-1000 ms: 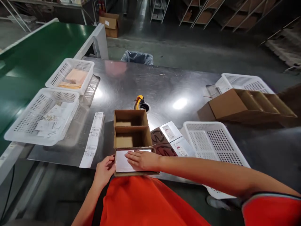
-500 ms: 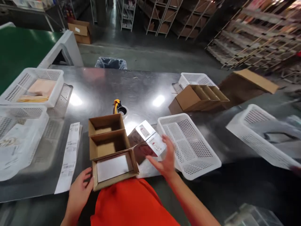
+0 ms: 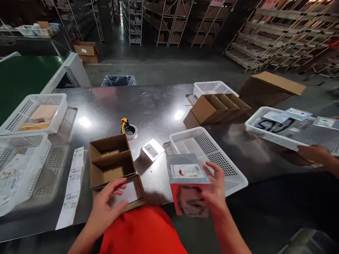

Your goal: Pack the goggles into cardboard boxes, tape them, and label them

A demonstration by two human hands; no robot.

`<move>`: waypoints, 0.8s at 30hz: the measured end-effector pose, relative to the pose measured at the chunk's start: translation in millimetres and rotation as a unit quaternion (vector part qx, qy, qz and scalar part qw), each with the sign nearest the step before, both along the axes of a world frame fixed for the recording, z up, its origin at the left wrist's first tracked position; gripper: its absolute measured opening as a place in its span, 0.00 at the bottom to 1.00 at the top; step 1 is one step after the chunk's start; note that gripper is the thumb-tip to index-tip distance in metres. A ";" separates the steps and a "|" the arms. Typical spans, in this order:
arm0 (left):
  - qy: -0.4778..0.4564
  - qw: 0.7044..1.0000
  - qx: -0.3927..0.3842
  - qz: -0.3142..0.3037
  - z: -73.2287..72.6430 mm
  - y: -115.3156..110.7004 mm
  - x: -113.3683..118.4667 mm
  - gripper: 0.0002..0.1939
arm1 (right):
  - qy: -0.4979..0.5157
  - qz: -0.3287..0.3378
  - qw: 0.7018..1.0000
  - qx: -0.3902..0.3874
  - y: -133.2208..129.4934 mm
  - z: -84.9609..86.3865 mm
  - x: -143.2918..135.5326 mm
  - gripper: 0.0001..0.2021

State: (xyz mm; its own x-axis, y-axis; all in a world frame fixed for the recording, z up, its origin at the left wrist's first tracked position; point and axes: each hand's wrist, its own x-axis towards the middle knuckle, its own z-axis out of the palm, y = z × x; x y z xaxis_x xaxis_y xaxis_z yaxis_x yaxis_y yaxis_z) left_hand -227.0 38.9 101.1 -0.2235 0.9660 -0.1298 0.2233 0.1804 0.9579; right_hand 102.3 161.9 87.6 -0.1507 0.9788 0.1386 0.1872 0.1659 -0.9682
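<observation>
My right hand (image 3: 215,188) grips the side of a small product box (image 3: 185,188) with a pale labelled top and a red front with a dark picture. The box is lifted in front of the near end of a white perforated basket (image 3: 230,165). Spread and holding nothing, my left hand (image 3: 108,203) is over the nearest of several open brown cartons (image 3: 112,171); a white flat item (image 3: 129,193) lies inside that carton. Another small box (image 3: 153,149), white on top, stands on the table between the cartons and the basket.
A tape dispenser (image 3: 129,130) lies behind the cartons. Printed label strips (image 3: 72,188) and white baskets (image 3: 57,120) are at left. More brown cartons (image 3: 214,109) stand at back right. Another person's hand (image 3: 315,155) is at a basket (image 3: 270,132) on the right.
My right hand has picked up one of the two small boxes and brought it toward me and right. My left hand has moved from the near carton's outer side to over it.
</observation>
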 end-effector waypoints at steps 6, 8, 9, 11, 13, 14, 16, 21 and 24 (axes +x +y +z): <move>-0.330 0.942 -0.016 -0.061 -8.1 40.0 65.1 0.54 | 0.094 0.093 0.984 -0.116 31.0 41.7 -70.9 0.35; -0.372 0.926 -0.029 0.061 -10.2 43.6 65.6 0.44 | 0.050 0.118 0.987 -0.096 31.4 43.2 -102.2 0.34; -0.388 0.915 -0.026 0.106 -10.2 43.6 62.1 0.40 | 0.020 0.134 0.988 -0.078 28.1 44.1 -114.5 0.36; -0.417 0.896 -0.017 0.153 -8.8 40.8 51.7 0.36 | -0.047 0.178 0.982 -0.034 17.7 46.4 -131.7 0.45; -0.428 0.885 -0.016 0.182 -7.9 35.5 41.1 0.35 | -0.115 0.222 0.968 0.004 7.0 49.1 -142.2 0.53; -0.426 0.883 -0.015 0.198 -8.6 32.4 36.4 0.36 | -0.144 0.239 0.960 0.016 2.9 50.6 -146.4 0.57; -0.411 0.883 -0.004 0.226 -13.0 26.2 27.7 0.35 | -0.184 0.273 0.944 0.025 -2.3 53.3 -154.2 0.62; -0.370 0.903 0.033 0.214 -26.2 10.5 1.4 0.38 | -0.186 0.287 0.931 0.130 -10.3 51.2 -173.4 0.63; -0.346 0.919 0.097 0.159 -18.0 2.0 -10.8 0.51 | -0.190 0.219 0.901 0.324 -18.3 41.3 -183.6 0.57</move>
